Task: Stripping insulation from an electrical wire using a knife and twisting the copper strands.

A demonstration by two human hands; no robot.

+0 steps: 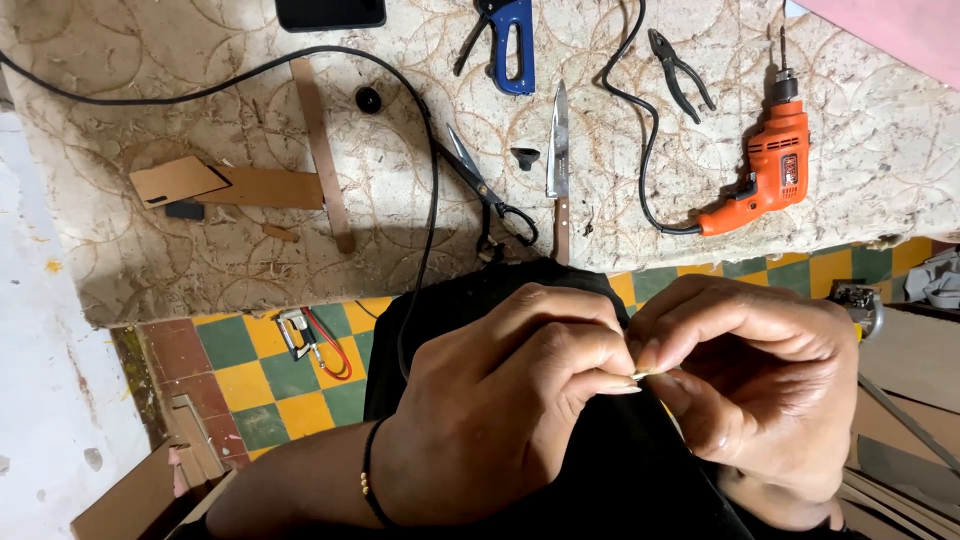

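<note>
My left hand (500, 400) and my right hand (760, 390) meet low in the head view, fingertips pressed together. Between them they pinch a tiny pale item (640, 376), too small to identify. Both hands rest over a piece of black fabric (480, 300) lying across my lap. A thin black cord band with small gold beads circles my left wrist.
A worn work surface (200, 100) ahead carries scissors (485, 190), a knife (558, 170), pliers (680, 75), an orange power drill (770, 170) with its black cable, a blue-handled tool (510, 40), wood strips (320, 150) and cardboard pieces. Checkered floor tiles (270, 370) lie below.
</note>
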